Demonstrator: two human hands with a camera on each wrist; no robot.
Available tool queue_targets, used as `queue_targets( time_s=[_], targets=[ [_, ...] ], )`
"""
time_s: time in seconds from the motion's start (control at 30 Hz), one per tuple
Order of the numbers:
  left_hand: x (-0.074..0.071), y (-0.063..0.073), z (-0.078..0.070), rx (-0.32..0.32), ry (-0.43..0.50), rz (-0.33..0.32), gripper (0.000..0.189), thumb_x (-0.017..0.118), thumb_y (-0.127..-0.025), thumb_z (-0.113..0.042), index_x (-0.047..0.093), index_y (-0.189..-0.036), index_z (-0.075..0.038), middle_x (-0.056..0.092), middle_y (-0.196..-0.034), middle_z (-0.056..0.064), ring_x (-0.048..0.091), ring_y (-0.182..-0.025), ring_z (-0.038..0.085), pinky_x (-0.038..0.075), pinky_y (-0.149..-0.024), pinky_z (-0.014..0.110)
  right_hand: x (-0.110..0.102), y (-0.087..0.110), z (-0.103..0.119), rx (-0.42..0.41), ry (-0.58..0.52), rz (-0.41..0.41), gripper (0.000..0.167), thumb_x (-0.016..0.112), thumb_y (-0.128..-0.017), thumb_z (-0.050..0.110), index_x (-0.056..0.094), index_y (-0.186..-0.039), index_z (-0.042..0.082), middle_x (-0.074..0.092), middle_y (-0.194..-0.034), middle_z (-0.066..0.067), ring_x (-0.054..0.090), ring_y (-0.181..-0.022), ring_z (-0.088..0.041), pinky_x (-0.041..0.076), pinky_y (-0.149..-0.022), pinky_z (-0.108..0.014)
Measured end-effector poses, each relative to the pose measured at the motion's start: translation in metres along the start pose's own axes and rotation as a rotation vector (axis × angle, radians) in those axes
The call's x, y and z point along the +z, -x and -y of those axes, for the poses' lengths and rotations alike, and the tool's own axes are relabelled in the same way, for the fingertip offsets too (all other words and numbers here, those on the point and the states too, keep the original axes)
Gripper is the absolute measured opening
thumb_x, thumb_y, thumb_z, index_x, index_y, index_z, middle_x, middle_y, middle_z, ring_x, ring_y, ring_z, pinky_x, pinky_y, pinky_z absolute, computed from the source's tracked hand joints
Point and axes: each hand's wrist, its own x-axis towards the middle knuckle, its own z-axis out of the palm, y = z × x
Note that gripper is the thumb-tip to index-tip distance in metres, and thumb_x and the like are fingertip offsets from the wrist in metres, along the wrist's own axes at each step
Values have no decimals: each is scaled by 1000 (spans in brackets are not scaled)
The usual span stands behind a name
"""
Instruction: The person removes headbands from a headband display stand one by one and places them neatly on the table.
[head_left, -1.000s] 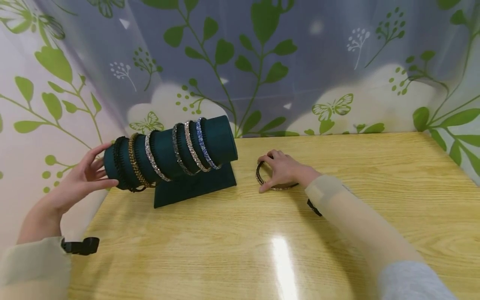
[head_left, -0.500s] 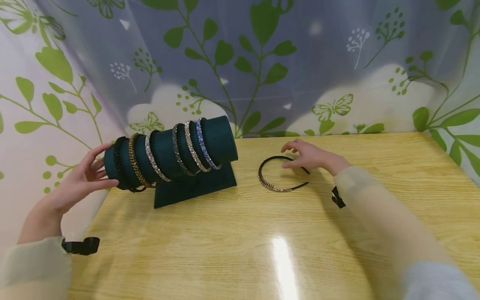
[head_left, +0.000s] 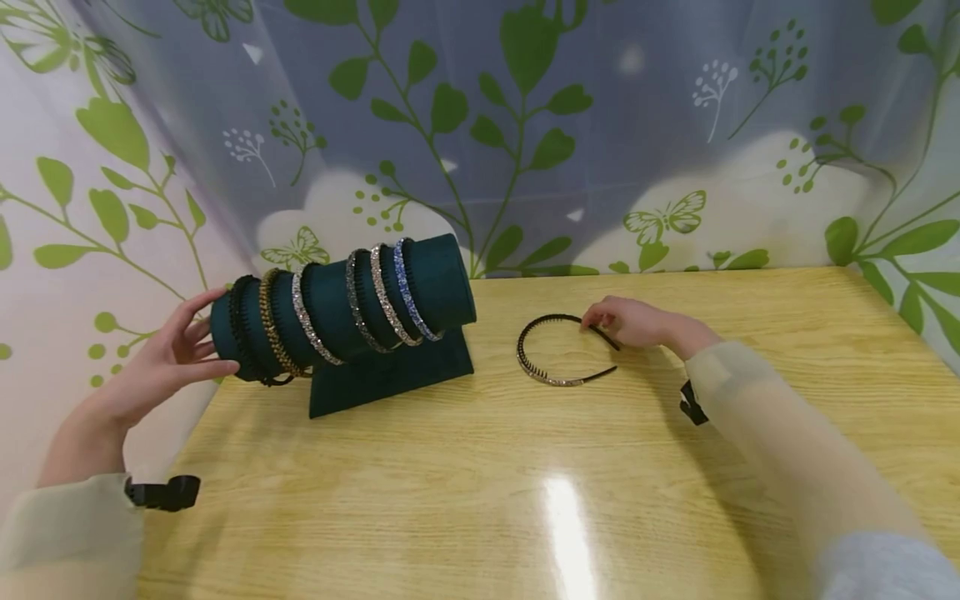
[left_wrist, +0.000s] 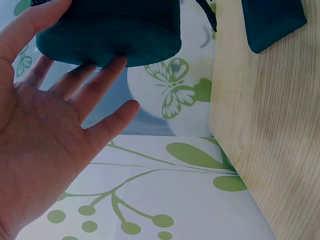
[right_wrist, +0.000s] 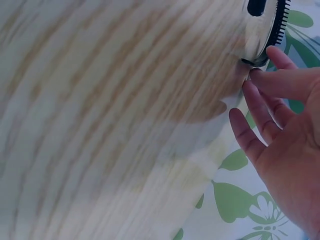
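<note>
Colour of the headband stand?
The headband stand is dark teal green, shown best in the head view.

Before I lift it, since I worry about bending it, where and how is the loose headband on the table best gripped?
Probably the headband is best pinched at its slim far arm, from the right, where the right hand is. It lies flat, gap facing right, with comb teeth lining the curve to the left.

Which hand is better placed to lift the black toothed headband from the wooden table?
Probably the right hand: it is at the headband, while the left hand holds the dark green fabric cylinder.
</note>
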Motion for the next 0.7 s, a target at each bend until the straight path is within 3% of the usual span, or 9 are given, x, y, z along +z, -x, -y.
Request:
queue_targets(
  time_s=[0.2,0.7],
  targets=[
    [0,0,0,0,-12,-1,90,55,-88,20,16,-155,-25,45,-137,-11,54,-116,0,48,-84,20,2,-2,-4,-31,29,0,35,44,-90,-13,64,-116,1,55,-107,-14,52,-96,-29,41,-84,-45],
    [0,0,2,4,-16,-3,91,54,-87,22,16,-156,-25,46,-136,-12,55,-115,0,49,-83,20,8,-4,-7,-17,-1,-13,19,67,-91,5,65,-109,1,58,-101,-10,56,-91,-25,44,-84,-46]
  ],
)
